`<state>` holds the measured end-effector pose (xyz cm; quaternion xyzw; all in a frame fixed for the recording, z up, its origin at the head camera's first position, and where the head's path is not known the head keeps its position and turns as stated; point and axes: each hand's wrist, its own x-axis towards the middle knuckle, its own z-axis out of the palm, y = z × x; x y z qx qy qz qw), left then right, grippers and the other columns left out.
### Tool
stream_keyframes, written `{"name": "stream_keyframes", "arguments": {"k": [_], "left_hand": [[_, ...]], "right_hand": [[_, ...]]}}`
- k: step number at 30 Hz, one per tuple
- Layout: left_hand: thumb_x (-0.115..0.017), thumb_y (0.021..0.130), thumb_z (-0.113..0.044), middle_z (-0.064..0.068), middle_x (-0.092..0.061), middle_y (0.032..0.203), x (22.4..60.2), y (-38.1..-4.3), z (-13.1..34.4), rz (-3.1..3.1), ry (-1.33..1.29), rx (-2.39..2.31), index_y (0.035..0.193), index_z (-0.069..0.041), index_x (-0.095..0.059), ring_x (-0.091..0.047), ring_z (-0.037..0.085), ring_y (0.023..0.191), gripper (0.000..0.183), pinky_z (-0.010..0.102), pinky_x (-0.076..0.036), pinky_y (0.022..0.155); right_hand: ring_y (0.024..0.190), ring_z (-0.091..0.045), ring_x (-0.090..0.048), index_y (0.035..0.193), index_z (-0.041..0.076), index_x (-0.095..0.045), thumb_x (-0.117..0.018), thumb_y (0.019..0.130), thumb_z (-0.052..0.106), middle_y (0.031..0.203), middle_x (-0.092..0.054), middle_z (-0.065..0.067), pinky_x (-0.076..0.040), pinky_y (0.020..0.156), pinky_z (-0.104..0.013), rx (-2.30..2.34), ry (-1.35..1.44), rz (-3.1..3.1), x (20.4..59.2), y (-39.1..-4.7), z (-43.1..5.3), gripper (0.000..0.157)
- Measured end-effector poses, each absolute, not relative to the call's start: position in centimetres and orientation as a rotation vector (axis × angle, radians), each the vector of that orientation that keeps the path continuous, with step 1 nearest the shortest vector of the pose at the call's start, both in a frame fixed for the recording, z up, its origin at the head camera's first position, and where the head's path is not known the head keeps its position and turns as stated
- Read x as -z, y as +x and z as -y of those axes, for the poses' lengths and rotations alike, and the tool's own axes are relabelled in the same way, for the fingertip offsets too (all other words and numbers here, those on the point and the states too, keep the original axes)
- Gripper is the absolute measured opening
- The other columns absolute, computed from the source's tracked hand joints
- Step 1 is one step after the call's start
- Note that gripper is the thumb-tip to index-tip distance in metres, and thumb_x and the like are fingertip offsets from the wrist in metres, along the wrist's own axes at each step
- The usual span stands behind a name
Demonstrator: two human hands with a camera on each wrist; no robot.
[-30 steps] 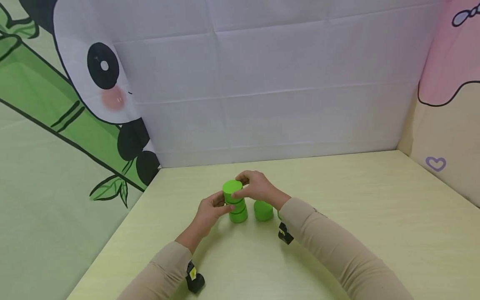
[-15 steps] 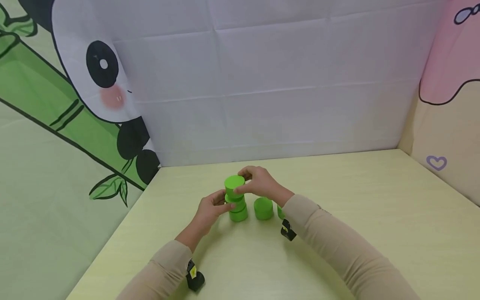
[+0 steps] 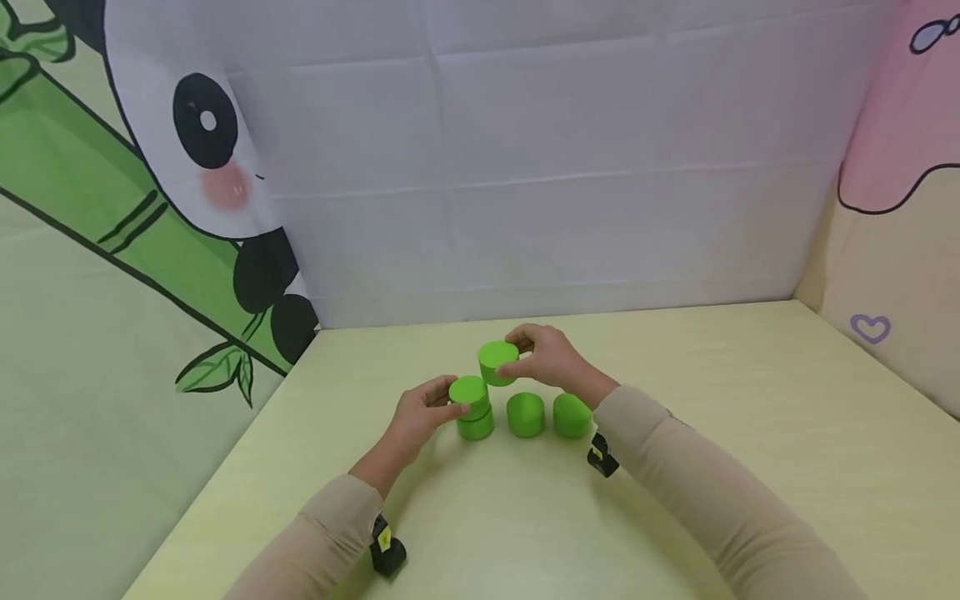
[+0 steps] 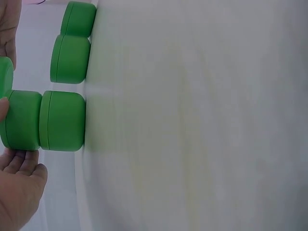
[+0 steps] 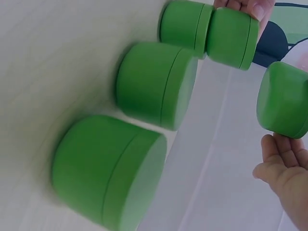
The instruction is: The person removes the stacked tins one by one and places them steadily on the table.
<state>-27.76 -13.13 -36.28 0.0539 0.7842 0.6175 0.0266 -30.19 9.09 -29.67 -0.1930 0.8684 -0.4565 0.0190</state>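
Observation:
My right hand (image 3: pixel 553 358) holds a green lidded round tin (image 3: pixel 497 364) in the air, pinched between thumb and fingers. To its lower left, two like tins form a stack. My left hand (image 3: pixel 418 418) grips the upper stacked tin (image 3: pixel 468 396), thumb in front and fingers behind. The lower stacked tin (image 3: pixel 476 427) rests on the table. In the left wrist view, the left fingers (image 4: pixel 24 161) lie against the upper tin (image 4: pixel 23 120). The right wrist view has the lifted tin (image 5: pixel 284 98) apart from the stack, at the right fingertips.
Two more green tins, a nearer-to-stack one (image 3: pixel 526 416) and a right one (image 3: pixel 572 416), stand in a row right of the stack. A pale wood-look table (image 3: pixel 480 517) lies beneath, with a white cloth backdrop (image 3: pixel 540 183) behind it.
The right hand has lifted the top tin off the stack and carried it up and to the right. The left hand stays at the stack, which now has two tins.

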Motion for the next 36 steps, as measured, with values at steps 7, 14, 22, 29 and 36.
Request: {"name": "stream_keyframes", "arguments": {"k": [7, 14, 22, 29, 36], "left_hand": [[-0.072, 0.080, -0.009, 0.011, -0.055, 0.131, 36.5, -27.9, 13.2, -2.431, 0.155, -1.895, 0.126, -0.006, -0.056, -0.051, 0.027, 0.122, 0.049, 0.041, -0.040, 0.103], [-0.072, 0.080, -0.008, 0.011, -0.055, 0.130, 36.6, -27.9, 13.3, -2.426, 0.154, -1.899, 0.124, -0.006, -0.057, -0.051, 0.026, 0.122, 0.047, 0.041, -0.040, 0.103], [-0.071, 0.080, -0.008, 0.011, -0.056, 0.130, 36.5, -27.8, 13.1, -2.423, 0.156, -1.903, 0.124, -0.006, -0.057, -0.051, 0.026, 0.121, 0.046, 0.041, -0.041, 0.102], [-0.071, 0.080, -0.008, 0.012, -0.054, 0.132, 36.4, -27.8, 13.1, -2.431, 0.148, -1.895, 0.126, -0.005, -0.056, -0.050, 0.026, 0.122, 0.048, 0.041, -0.040, 0.103], [-0.072, 0.080, -0.008, 0.011, -0.054, 0.131, 36.4, -27.9, 13.2, -2.435, 0.149, -1.893, 0.125, -0.005, -0.056, -0.050, 0.026, 0.123, 0.048, 0.040, -0.041, 0.103]], "right_hand": [[0.100, -0.021, -0.057, 0.118, 0.003, -0.056, -0.077, 0.073, 0.025, 0.108, -0.060, -0.009, -0.050, 0.084, -0.035, 1.450, -0.555, -2.689, 30.3, -30.3, -10.8, 0.054], [0.102, -0.023, -0.056, 0.120, 0.003, -0.055, -0.076, 0.074, 0.026, 0.110, -0.059, -0.010, -0.050, 0.086, -0.036, 1.459, -0.523, -2.684, 30.8, -30.6, -11.9, 0.055], [0.101, -0.023, -0.057, 0.118, 0.002, -0.055, -0.075, 0.075, 0.024, 0.109, -0.060, -0.010, -0.049, 0.086, -0.037, 1.466, -0.480, -2.689, 31.2, -30.7, -12.9, 0.053], [0.099, -0.023, -0.058, 0.116, 0.000, -0.055, -0.075, 0.075, 0.022, 0.107, -0.061, -0.011, -0.048, 0.087, -0.037, 1.471, -0.465, -2.713, 31.8, -30.4, -13.9, 0.051], [0.098, -0.024, -0.057, 0.115, 0.000, -0.056, -0.075, 0.075, 0.021, 0.106, -0.060, -0.012, -0.048, 0.085, -0.036, 1.481, -0.443, -2.716, 32.1, -30.2, -14.7, 0.049]]}}
